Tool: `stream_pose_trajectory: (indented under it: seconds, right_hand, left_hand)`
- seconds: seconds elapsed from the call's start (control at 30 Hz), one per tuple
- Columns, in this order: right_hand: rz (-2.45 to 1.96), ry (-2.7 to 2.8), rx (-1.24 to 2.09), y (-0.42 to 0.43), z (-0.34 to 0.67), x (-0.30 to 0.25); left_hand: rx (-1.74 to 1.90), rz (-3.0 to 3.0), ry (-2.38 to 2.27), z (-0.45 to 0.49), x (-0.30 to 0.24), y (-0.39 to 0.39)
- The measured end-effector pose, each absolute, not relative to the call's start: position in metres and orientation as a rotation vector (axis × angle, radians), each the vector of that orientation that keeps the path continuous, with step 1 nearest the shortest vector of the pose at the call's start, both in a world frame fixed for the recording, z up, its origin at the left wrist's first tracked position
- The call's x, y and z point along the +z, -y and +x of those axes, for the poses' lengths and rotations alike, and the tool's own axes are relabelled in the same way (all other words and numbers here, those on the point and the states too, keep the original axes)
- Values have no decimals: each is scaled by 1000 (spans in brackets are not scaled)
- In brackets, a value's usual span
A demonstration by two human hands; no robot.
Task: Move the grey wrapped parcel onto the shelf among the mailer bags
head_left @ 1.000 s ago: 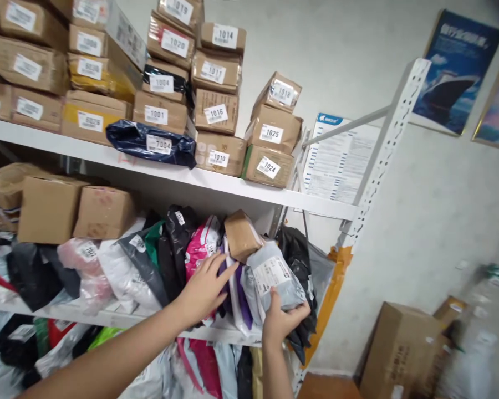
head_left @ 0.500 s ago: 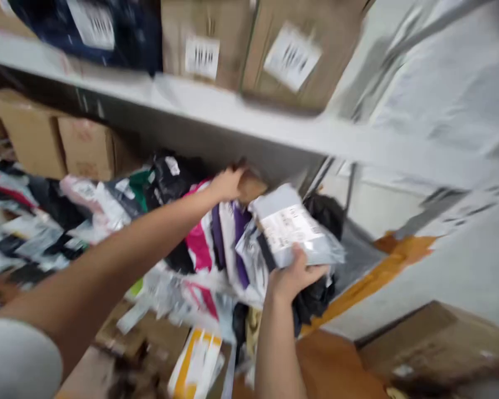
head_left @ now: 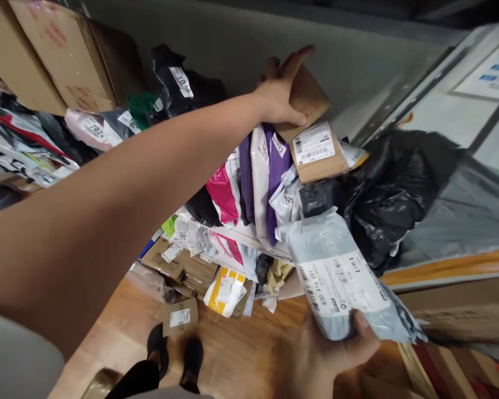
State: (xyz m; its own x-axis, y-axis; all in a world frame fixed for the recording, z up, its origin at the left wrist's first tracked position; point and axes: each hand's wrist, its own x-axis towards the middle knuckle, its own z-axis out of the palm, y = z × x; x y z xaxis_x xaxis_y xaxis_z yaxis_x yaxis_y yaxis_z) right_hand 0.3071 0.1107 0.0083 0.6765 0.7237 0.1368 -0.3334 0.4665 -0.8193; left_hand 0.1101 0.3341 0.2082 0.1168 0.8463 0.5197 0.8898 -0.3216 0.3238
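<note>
My left hand (head_left: pixel 279 93) reaches into the shelf and grips a small brown cardboard parcel (head_left: pixel 310 100) that rests on top of the upright mailers. Just below it lies a brown padded envelope with a white barcode label (head_left: pixel 318 152). My right hand (head_left: pixel 336 354) is low in the view, closed under a grey poly mailer (head_left: pixel 343 280) with a printed label, held clear of the shelf. Purple, white and pink mailers (head_left: pixel 258 183) stand in a row under my left hand.
A black plastic bag (head_left: pixel 395 194) fills the shelf's right end. Brown cardboard boxes (head_left: pixel 54 55) stand at the back left. Several parcels and mailers (head_left: pixel 191 271) lie on the wooden floor (head_left: pixel 233 354) below, near my feet. A flat cardboard piece (head_left: pixel 461 310) lies at right.
The camera has tipped down and closer to the shelf. My left hand moved from the mailers up onto the brown parcel and gripped it. My right hand drew the grey mailer down and away.
</note>
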Motion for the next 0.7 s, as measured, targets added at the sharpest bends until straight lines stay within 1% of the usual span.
stream_pose_trajectory:
  seconds: [0.17,0.27,0.33,0.47,0.53,0.6,0.67,0.7]
  right_hand:
    - [-984,508,675,-91,315,-5]
    - [-1049,428,703,-83,319,-9]
    - [-1070,361,722,-79,323,-10]
    - [-1086,280,758,-67,331,-18]
    - [-1126,253,757,-59,337,-26]
    - [-1177,215,765,-51,342,-36]
    - [-1207,172,798,-42,346,-47]
    - [-1208,160,815,-38,348,-53]
  left_hand:
    - [-950,-2248,1657,111,209,-322]
    - [-856,-2255,1641,113,204,-313]
    - [-856,-2254,1574,115,199,-305]
    - [-927,-2296,1404,115,183,-263]
    - [-982,-2346,1268,108,165,-226]
    - [-1002,-2407,1206,93,134,-184]
    - [-965,-2479,1234,69,87,-140]
    - [-887,-2520,1310,54,58,-119]
